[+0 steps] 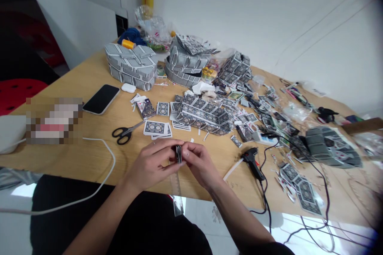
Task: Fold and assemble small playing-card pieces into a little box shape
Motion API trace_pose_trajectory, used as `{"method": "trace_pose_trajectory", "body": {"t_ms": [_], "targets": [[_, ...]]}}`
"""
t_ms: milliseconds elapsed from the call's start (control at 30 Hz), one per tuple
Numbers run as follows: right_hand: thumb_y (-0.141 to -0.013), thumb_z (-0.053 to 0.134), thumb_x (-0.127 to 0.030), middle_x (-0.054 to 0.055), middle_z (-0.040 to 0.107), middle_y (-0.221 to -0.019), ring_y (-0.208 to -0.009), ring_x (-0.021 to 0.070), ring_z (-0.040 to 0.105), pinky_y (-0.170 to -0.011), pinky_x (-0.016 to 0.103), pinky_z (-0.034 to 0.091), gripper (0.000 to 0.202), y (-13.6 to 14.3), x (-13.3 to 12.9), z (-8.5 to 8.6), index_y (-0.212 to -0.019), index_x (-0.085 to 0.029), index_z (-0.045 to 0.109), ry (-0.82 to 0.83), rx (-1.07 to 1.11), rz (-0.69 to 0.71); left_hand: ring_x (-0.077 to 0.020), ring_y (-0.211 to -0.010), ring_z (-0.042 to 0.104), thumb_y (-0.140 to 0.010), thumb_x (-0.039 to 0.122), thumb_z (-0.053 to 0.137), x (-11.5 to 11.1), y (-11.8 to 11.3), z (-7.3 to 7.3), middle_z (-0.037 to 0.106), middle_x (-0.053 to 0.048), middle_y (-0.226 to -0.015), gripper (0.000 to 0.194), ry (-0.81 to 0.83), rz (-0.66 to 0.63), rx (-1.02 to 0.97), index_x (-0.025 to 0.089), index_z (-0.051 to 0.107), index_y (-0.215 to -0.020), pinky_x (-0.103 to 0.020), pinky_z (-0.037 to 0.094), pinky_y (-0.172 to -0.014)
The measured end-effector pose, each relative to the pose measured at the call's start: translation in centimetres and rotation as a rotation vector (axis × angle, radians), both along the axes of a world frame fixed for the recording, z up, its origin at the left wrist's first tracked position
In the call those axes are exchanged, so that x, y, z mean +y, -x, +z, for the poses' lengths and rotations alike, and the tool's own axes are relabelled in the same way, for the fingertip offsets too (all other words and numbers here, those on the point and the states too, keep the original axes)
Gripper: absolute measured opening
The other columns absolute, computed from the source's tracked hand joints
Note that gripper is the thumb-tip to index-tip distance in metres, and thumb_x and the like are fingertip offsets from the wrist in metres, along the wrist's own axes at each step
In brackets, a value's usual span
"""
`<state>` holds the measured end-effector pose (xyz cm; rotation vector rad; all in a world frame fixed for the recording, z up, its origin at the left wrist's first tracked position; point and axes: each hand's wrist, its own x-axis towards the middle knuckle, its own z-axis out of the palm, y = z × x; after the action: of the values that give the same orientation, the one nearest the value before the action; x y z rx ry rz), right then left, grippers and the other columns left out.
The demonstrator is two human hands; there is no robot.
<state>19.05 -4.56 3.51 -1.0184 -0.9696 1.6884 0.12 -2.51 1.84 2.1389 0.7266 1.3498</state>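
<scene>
Near the table's front edge, my left hand (154, 163) and my right hand (200, 163) meet around a small stack of playing-card pieces (178, 154), seen edge-on. Fingers of both hands are closed on it; its far faces are hidden. Below the hands, a clear ruler (176, 191) sticks out over the table edge. Just beyond them lie patterned playing cards (156, 128) in loose piles. A long open box built from folded cards (205, 113) stands behind these. Black-handled scissors (123, 134) rest to the left.
A black glue gun (253, 163) with its cord lies right of my hands. A phone (101, 99) and a white cable (110, 151) are on the left. Card-built boxes (131, 65) stand at the back. Card scraps (263, 107) cover much of the right side.
</scene>
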Motion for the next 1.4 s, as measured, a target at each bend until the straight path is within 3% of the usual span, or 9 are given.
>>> {"method": "trace_pose_trajectory", "body": {"t_ms": [100,300,400,533,600,700,833,933,1400], "targets": [[-0.084,0.09,-0.051,0.0,0.064,-0.072,-0.064,0.013,0.053,-0.064,0.026,0.042,0.039,0.1,0.1,0.1,-0.076,-0.018,0.071,0.074,0.08,-0.001,-0.023,-0.112,0.078,-0.09,0.017,0.085,-0.2,0.1,0.2,0.08,-0.011,-0.125,0.016,0.128,-0.041,-0.111,0.02,0.069,-0.085,-0.039,0.064,-0.101],[-0.07,0.102,-0.032,-0.001,0.07,-0.076,-0.065,0.0115,0.059,-0.06,0.021,0.048,0.035,0.8,0.5,-0.2,-0.088,-0.019,0.075,0.24,0.284,0.031,-0.0272,-0.115,0.078,-0.085,0.02,0.09,-0.3,-0.2,-0.2,0.08,-0.013,-0.126,0.02,0.221,-0.088,-0.213,0.02,0.07,-0.081,-0.044,0.064,-0.104],[-0.064,0.105,-0.026,-0.002,0.071,-0.075,-0.063,0.0097,0.06,-0.059,0.019,0.05,0.038,0.7,0.7,-0.2,-0.09,-0.017,0.077,0.269,0.315,0.016,-0.026,-0.119,0.077,-0.085,0.019,0.09,-0.1,-0.3,-0.2,0.08,-0.013,-0.127,0.018,0.188,-0.115,-0.182,0.02,0.076,-0.096,-0.043,0.063,-0.106],[-0.065,0.104,-0.027,-0.001,0.073,-0.074,-0.064,0.0104,0.064,-0.065,0.021,0.053,0.04,-0.1,0.9,-0.1,-0.095,-0.016,0.08,0.217,0.21,0.007,-0.0283,-0.134,0.068,-0.09,0.026,0.085,0.0,0.4,1.0,0.076,-0.014,-0.136,0.042,0.153,-0.153,-0.053,0.022,0.074,-0.13,-0.049,0.056,-0.116],[-0.067,0.103,-0.027,-0.004,0.07,-0.069,-0.062,0.0113,0.065,-0.067,0.023,0.055,0.04,-0.5,0.7,0.0,-0.098,-0.018,0.08,0.148,0.132,-0.025,-0.0301,-0.138,0.065,-0.093,0.03,0.082,0.0,0.9,1.7,0.075,-0.013,-0.138,0.035,0.164,-0.155,0.034,0.023,0.075,-0.127,-0.051,0.053,-0.118],[-0.066,0.104,-0.026,-0.006,0.069,-0.065,-0.066,0.0146,0.07,-0.071,0.027,0.058,0.042,-0.8,0.4,0.1,-0.098,-0.021,0.078,0.005,0.001,-0.092,-0.0269,-0.127,0.07,-0.098,0.031,0.075,0.0,1.4,2.3,0.077,-0.01,-0.13,0.009,0.206,-0.064,0.095,0.023,0.076,-0.101,-0.045,0.057,-0.111],[-0.064,0.105,-0.027,-0.003,0.074,-0.069,-0.074,0.0181,0.073,-0.078,0.032,0.06,0.041,-0.8,-0.2,0.1,-0.095,-0.022,0.077,-0.113,-0.119,-0.162,-0.0164,-0.087,0.073,-0.104,0.036,0.069,-0.2,1.5,2.3,0.077,-0.001,-0.095,0.015,0.336,-0.054,0.143,0.023,0.073,-0.098,-0.027,0.059,-0.079],[-0.068,0.103,-0.031,0.001,0.076,-0.074,-0.073,0.0189,0.073,-0.075,0.033,0.059,0.034,-0.7,-0.6,-0.1,-0.087,-0.022,0.077,-0.154,-0.175,-0.17,-0.0155,-0.078,0.071,-0.105,0.038,0.066,-0.7,1.6,1.9,0.077,0.001,-0.087,0.018,0.435,-0.067,0.126,0.024,0.076,-0.098,-0.023,0.055,-0.067],[-0.074,0.099,-0.041,0.006,0.08,-0.081,-0.075,0.0204,0.073,-0.073,0.033,0.055,0.033,0.0,-0.8,-3.5,-0.078,-0.02,0.074,-0.196,-0.296,0.034,-0.0152,-0.083,0.076,-0.106,0.022,0.063,-4.8,3.0,-2.9,0.081,0.0,-0.093,0.013,0.364,0.166,0.119,0.023,0.075,-0.104,-0.024,0.055,-0.075]]}}
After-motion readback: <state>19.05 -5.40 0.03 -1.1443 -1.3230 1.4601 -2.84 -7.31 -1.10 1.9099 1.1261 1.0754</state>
